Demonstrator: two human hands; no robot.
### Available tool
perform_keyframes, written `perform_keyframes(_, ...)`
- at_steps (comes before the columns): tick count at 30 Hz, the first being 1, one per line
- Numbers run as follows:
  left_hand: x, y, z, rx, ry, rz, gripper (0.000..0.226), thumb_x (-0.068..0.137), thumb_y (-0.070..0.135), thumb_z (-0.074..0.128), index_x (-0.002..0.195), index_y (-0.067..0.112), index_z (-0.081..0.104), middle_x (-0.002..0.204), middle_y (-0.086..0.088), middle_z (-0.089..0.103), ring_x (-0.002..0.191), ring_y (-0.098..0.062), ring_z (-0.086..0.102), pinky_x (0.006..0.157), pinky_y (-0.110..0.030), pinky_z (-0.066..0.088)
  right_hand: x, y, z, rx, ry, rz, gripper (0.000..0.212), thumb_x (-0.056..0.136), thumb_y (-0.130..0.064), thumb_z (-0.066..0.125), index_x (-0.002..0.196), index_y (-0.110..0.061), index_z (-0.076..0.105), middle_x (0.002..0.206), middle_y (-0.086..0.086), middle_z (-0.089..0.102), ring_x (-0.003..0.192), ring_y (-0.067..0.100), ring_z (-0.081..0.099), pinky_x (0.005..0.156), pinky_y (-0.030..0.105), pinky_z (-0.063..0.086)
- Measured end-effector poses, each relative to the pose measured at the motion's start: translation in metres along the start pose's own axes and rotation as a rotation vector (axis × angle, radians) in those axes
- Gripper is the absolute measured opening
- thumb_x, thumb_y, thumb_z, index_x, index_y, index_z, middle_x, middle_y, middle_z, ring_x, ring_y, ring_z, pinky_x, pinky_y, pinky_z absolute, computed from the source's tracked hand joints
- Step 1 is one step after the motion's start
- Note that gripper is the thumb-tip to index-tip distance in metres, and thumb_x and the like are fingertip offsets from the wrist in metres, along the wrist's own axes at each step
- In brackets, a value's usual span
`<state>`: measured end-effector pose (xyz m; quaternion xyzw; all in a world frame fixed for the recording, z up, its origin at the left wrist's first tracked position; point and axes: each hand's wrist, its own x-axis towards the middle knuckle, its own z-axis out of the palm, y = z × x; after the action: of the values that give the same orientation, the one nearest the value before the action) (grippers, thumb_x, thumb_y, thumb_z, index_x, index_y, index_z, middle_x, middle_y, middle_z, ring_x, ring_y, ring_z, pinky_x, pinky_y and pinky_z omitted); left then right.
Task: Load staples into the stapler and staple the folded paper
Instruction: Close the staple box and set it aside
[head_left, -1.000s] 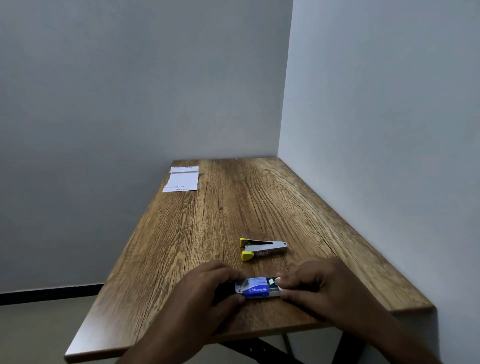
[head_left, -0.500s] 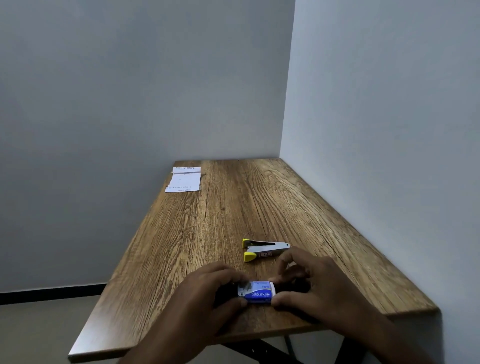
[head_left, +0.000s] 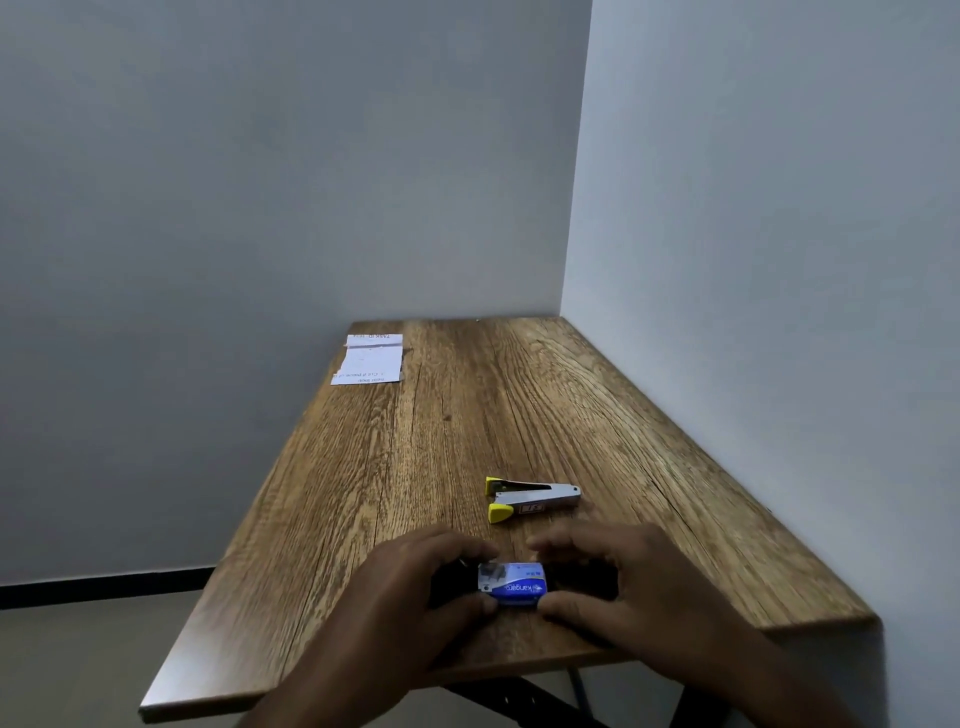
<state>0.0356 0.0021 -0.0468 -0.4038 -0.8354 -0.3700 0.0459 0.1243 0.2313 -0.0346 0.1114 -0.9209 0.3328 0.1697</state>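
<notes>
both hands down at the near edge of the table, clamped on the staple box from either end. left hand curled round the left end, thumb low at the front. right hand wrapped over the right end, thumb under the front corner, fingers arched across the back. box blue and white, lying on its side on the wood, left end looking slightly open with something dark inside; too small to say whether staples show.

stapler just beyond the hands, on its side, yellow tips pointing left, jaws apart, touched by nothing. paper well apart at the far left corner, flat, with a fold line across its top.

likely step: opening the box to draw out a strip of staples. nothing loaded yet, so early in the task.

to do it well: steady the sleeve with the left, slide the inner tray out with the right in a straight pull along the box's length, not a twist. keep the box low and level over the table so a loose strip drops on wood, not off the near edge. light squeeze only; thin card crushes and jams the tray. pinch one strip by its sides, since strips snap easily if bent. then bring the stapler close before carrying the strip over.
</notes>
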Motion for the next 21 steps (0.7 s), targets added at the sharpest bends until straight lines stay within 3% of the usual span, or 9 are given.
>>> perform_keyframes(4, 0.008, 0.007, -0.006, 0.03, 0.003, 0.025, 0.03, 0.078, 0.036, 0.075, 0.107, 0.039, 0.068, 0.099, 0.025, 0.067, 0.093, 0.007, 0.059, 0.075, -0.017, 0.049, 0.007, 0.001, -0.005, 0.018, 0.007, 0.005, 0.039, 0.077, -0.035, 0.082, 0.114, -0.035, 0.072, 0.103, -0.022, 0.074, 0.096, -0.007, 0.068, 0.077, 0.01, 0.052)
perform_keyframes(11, 0.058, 0.022, -0.014, 0.157, 0.109, 0.108, 0.031, 0.079, 0.035, 0.074, 0.109, 0.032, 0.069, 0.103, 0.017, 0.07, 0.09, 0.003, 0.058, 0.073, -0.019, 0.049, 0.042, 0.014, -0.031, -0.068, 0.115, 0.006, 0.033, 0.079, -0.028, 0.08, 0.111, -0.034, 0.072, 0.098, -0.025, 0.073, 0.096, -0.008, 0.065, 0.078, 0.005, 0.046)
perform_keyframes(14, 0.079, 0.02, -0.008, 0.219, 0.134, 0.097, 0.029, 0.081, 0.038, 0.072, 0.108, 0.031, 0.069, 0.102, 0.015, 0.07, 0.092, -0.005, 0.059, 0.075, -0.028, 0.05, 0.057, 0.027, -0.034, -0.084, 0.118, 0.044, 0.03, 0.081, -0.027, 0.079, 0.109, -0.035, 0.072, 0.097, -0.026, 0.072, 0.096, -0.01, 0.064, 0.081, 0.013, 0.049)
perform_keyframes(17, 0.093, 0.015, 0.002, 0.266, 0.127, 0.1, 0.029, 0.081, 0.037, 0.072, 0.109, 0.03, 0.069, 0.104, 0.013, 0.07, 0.093, -0.005, 0.058, 0.075, -0.026, 0.046, 0.063, 0.041, -0.03, -0.081, 0.117, 0.096, 0.031, 0.081, -0.026, 0.078, 0.11, -0.035, 0.072, 0.101, -0.021, 0.073, 0.097, -0.009, 0.064, 0.085, 0.019, 0.053)
perform_keyframes(21, 0.096, 0.006, 0.012, 0.276, 0.07, 0.071, 0.029, 0.081, 0.038, 0.072, 0.108, 0.031, 0.068, 0.105, 0.012, 0.07, 0.093, -0.007, 0.059, 0.079, -0.03, 0.05, 0.059, 0.056, -0.02, -0.005, 0.111, 0.162, 0.029, 0.08, -0.027, 0.077, 0.104, -0.043, 0.071, 0.097, -0.021, 0.073, 0.094, -0.008, 0.066, 0.078, 0.018, 0.052)
